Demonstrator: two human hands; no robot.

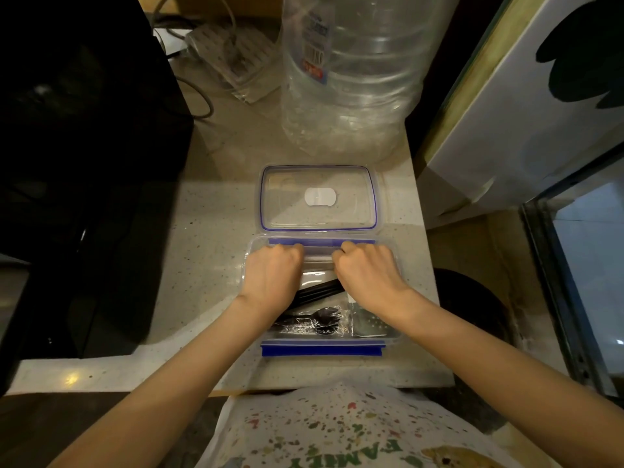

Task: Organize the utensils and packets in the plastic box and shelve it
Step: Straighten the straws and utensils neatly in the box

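Plastic box [255, 261] on counter [209, 231], utensils [314, 320] inside — lid [319, 197] just behind, bottle [351, 79] beyond.

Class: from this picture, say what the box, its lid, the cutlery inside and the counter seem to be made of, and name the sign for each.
Box: clear glossy plastic, contents show through; blue clips.
Lid: same clear plastic, counter visible beneath; blue seal, probably rubbery.
Cutlery: black, likely plastic, in crinkly clear film that glints.
Counter: pale speckled stone or composite, smooth.

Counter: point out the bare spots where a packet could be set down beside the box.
Bare counter lies left of the plastic box, up to the black appliance. A narrow strip runs along the near edge. Behind, the lid and big water bottle crowd it.
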